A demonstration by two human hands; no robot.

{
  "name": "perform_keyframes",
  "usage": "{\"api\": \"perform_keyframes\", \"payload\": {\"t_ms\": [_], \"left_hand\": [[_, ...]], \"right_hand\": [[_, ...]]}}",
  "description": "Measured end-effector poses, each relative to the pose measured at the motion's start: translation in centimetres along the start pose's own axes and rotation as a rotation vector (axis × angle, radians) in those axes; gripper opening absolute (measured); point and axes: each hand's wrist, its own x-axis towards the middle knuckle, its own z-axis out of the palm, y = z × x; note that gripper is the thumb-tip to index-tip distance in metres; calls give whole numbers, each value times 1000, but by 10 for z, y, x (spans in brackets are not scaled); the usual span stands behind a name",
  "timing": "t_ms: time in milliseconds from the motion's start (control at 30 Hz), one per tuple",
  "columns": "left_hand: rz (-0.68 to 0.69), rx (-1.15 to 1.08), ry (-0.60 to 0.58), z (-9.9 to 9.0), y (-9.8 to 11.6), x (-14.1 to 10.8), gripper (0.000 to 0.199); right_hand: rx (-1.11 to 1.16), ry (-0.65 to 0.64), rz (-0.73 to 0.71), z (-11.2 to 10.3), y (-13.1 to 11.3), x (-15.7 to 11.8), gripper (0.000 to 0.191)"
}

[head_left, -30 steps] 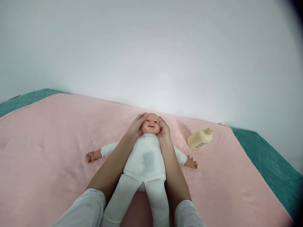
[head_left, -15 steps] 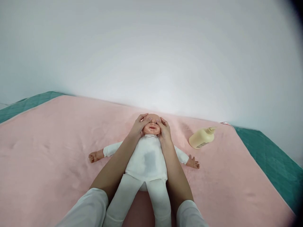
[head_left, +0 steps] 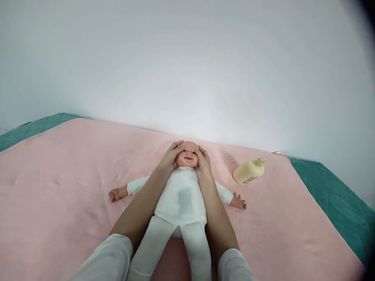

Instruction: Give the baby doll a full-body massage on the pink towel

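Note:
A baby doll (head_left: 181, 191) in a white cloth suit lies on its back, head away from me and arms spread out. My left hand (head_left: 172, 155) cups the left side of its head, with the thumb resting beside the eye. On the other side, my right hand (head_left: 204, 159) wraps round the head, thumb by the other eye. Both sets of fingers curve over the sides of the head, and their undersides are hidden. A grey-blue patch marks the front of the doll's top. My forearms run along both sides of its body.
To the right of the doll is a pale yellow pump bottle (head_left: 249, 171). A pink blanket (head_left: 67, 187) lies under everything, over a green quilted cover (head_left: 331, 191) that shows at both sides. A white wall (head_left: 187, 70) rises behind.
Both thumbs have slid outward, from near the inner brow toward the sides of the doll's face, so more of its eyes shows. The bottle and the doll's body lie as before.

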Motion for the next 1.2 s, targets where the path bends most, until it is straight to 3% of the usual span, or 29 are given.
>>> {"api": "perform_keyframes", "payload": {"t_ms": [1033,1200], "left_hand": [[-145,-143,17,-1,11,0,39],[-117,-165,31,-3,5,6,33]], "right_hand": [[222,-22,182,0,-8,-2,37],[197,-116,186,4,-7,-9,36]]}}
